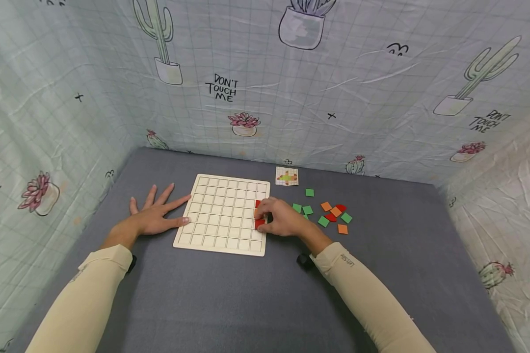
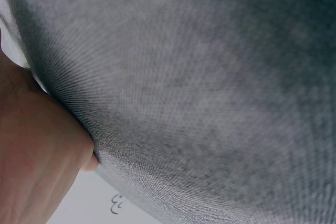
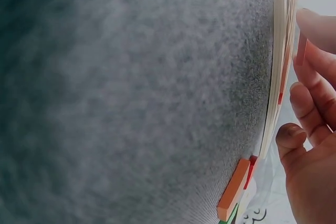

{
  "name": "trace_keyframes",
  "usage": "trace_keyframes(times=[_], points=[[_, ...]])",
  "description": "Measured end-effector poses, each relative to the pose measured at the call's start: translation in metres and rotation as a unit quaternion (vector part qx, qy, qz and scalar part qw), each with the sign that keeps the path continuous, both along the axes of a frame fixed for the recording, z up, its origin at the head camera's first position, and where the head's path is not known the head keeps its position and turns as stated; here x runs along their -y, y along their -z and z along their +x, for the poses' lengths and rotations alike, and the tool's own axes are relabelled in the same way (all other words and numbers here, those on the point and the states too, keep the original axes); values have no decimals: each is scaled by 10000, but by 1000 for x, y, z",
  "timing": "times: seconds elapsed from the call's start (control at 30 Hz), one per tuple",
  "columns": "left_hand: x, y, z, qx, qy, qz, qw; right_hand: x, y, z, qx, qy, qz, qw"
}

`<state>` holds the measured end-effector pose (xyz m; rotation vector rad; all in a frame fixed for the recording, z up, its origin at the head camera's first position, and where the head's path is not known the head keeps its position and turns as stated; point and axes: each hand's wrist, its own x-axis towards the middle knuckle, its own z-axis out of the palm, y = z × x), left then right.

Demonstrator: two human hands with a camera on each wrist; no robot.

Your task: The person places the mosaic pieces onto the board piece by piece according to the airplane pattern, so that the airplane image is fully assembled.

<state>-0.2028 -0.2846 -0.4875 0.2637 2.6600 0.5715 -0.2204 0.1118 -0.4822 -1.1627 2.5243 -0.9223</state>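
Note:
A cream grid board (image 1: 221, 211) lies flat on the grey table. On its left edge my left hand (image 1: 152, 219) rests with fingers spread, the thumb and a fingertip touching the rim. Over the right edge is my right hand (image 1: 284, 218), thumb and fingers curled. They pinch a small red tile (image 3: 302, 49), seen edge-on in the right wrist view. In the head view, an orange tile (image 1: 257, 213) and a red tile (image 1: 257, 203) show in the board's right column, partly covered by the fingers. The left wrist view holds mostly cloth and the left hand (image 2: 42, 150).
Right of the board, several green tiles (image 1: 309, 192), orange tiles (image 1: 342, 229) and red tiles (image 1: 341, 208) lie scattered. A small pattern card (image 1: 287, 176) lies behind the board's right corner. Printed cloth (image 1: 265, 98) hangs around the table's back and sides.

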Motion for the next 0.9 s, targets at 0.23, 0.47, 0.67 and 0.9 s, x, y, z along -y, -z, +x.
trace_keyframes(times=[0.23, 0.47, 0.67, 0.9], points=[[0, -2, 1, 18, 51, -128, 9999, 2, 0, -1, -17, 119, 31, 9999], [-1, -2, 0, 32, 49, -186, 9998, 6, 0, -1, -9, 129, 168, 9998], [0, -2, 1, -8, 1, -32, 10000, 7, -2, 0, 68, 177, 214, 9996], [0, -2, 0, 49, 53, -212, 9997, 9, -2, 1, 61, 212, 298, 9993]])
